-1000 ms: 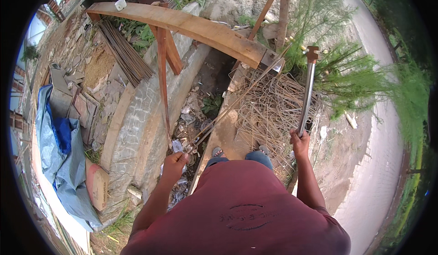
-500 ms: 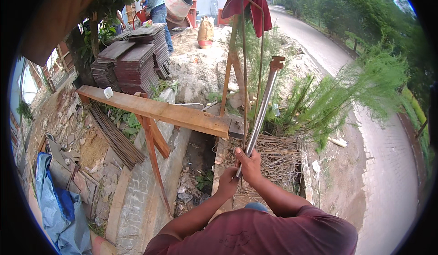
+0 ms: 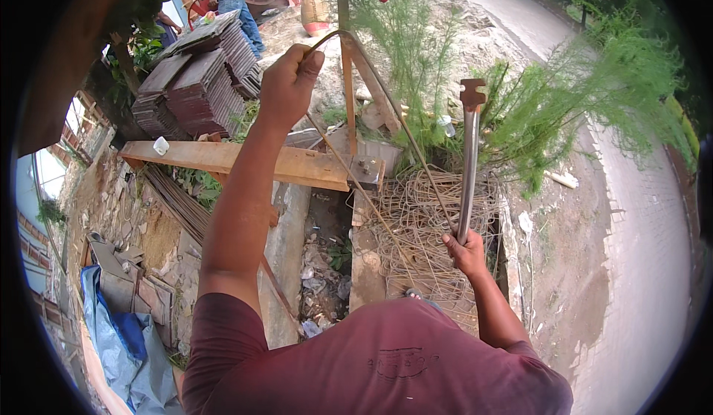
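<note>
Evidently, a bent metal rod (image 3: 405, 123) is being handled: its curve sits up ahead of the person, and one length slants down toward the right; whether its lower end meets the right hand (image 3: 468, 255) I cannot tell. The left hand (image 3: 293, 84) is clenched around the rod near the curve, arm stretched forward. The right grasps the lower end of a steel bar (image 3: 469, 162), whose notched, rusty head points upward. The step seems to be managing the rod one-handed with the bar kept aside; any next move calls for a firm left grip and care around the green bush (image 3: 520, 136). Nearer the middle, a wooden beam (image 3: 312, 166) ends in a metal block (image 3: 368, 170), apart from the bar. Farther out are a heap of bent rods (image 3: 438, 211), stacked tiles (image 3: 197, 95) and a co-worker in jeans (image 3: 232, 6).
</note>
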The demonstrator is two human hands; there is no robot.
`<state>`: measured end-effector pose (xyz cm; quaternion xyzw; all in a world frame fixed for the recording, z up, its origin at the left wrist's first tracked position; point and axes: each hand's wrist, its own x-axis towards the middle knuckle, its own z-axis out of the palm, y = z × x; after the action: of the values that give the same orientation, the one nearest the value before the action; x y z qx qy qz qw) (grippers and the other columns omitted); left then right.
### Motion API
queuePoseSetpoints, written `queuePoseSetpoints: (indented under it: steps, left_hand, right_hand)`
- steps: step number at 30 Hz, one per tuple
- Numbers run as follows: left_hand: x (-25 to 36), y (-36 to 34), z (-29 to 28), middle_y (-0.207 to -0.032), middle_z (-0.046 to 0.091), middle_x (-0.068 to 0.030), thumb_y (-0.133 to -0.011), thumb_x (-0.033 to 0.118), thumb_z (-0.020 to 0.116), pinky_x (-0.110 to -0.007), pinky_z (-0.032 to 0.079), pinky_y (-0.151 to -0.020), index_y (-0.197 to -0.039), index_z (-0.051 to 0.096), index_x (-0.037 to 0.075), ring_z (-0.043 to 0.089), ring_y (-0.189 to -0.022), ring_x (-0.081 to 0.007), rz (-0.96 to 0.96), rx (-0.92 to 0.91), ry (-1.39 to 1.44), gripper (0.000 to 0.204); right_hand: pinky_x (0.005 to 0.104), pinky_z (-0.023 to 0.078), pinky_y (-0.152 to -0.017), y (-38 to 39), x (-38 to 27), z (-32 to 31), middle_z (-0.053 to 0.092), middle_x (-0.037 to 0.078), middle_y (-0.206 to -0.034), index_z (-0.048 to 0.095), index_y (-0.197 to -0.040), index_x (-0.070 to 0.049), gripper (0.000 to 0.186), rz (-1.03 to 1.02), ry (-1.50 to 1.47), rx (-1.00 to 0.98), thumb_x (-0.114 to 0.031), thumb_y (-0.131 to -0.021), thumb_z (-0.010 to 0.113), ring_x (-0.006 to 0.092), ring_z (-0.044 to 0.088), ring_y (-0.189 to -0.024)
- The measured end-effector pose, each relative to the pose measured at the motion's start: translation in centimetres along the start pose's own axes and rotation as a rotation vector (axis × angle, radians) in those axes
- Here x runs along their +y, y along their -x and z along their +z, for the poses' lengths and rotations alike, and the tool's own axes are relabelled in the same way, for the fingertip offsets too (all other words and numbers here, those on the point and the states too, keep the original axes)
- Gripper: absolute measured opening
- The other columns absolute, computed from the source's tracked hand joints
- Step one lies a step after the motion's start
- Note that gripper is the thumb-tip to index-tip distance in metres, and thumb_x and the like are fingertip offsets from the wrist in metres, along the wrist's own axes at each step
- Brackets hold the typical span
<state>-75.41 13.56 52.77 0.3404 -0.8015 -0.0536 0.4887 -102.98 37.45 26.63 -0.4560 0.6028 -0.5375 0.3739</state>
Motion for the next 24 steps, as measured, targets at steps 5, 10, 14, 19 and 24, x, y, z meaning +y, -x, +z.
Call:
queuePoseSetpoints:
  steps: [5,10,14,19,24]
  left_hand:
    - [0.8,-2.2,-2.9,-0.063,0.047,-0.0001,-0.093,0.041,0.053,-0.025,0.035,-0.056,-0.077,0.055,0.002,0.041,-0.061,-0.008,0.274,0.351,-0.085,0.042]
    - [3.6,-0.7,-8.5,-0.06,0.04,-0.0051,-0.092,0.06,0.04,-0.028,0.032,-0.053,-0.067,0.044,0.003,0.042,-0.058,-0.0176,0.63,0.359,-0.045,0.062]
    - [3.0,2.7,-4.8,-0.057,0.035,-0.0056,-0.086,0.066,0.042,-0.031,0.032,-0.051,-0.064,0.04,0.004,0.039,-0.055,-0.021,0.657,0.248,-0.198,0.066]
    - [0.3,11.7,-3.5,-0.057,0.031,-0.0042,-0.087,0.065,0.043,-0.03,0.026,-0.048,-0.062,0.037,0.004,0.036,-0.052,-0.0188,0.287,0.15,-0.375,0.066]
    - [2.3,19.6,-2.8,-0.052,0.033,-0.0037,-0.086,0.064,0.045,-0.03,0.023,-0.044,-0.06,0.036,0.007,0.031,-0.044,-0.0157,-0.29,0.326,-0.462,0.064]
  right_hand:
    - [0.0287,0.041,-0.053,-8.7,2.1,-0.7,0.052,0.001,-0.061,0.058,-0.081,-0.001,0.026,-0.094,0.08,0.087,-0.024,-0.083,0.07,0.0112,0.051,-0.057]
    - [0.0347,0.045,-0.062,-22.5,4.6,2.8,0.058,0.009,-0.066,0.062,-0.09,-0.005,0.026,-0.269,0.153,0.17,-0.028,-0.081,0.068,0.0242,0.055,-0.061]
    - [0.0292,0.045,-0.061,-30.9,7.0,7.6,0.06,0.004,-0.068,0.065,-0.1,-0.003,0.034,-0.047,0.194,0.104,-0.031,-0.082,0.07,0.0123,0.055,-0.063]
    - [0.0325,0.046,-0.059,-28.9,13.8,12.5,0.062,0.009,-0.068,0.065,-0.1,-0.004,0.038,0.029,0.262,-0.001,-0.035,-0.08,0.071,0.0183,0.058,-0.062]
    - [0.0367,0.047,-0.063,-14.1,21.6,13.3,0.064,0.015,-0.07,0.067,-0.094,-0.004,0.032,0.285,0.322,-0.139,-0.032,-0.077,0.069,0.0254,0.062,-0.064]
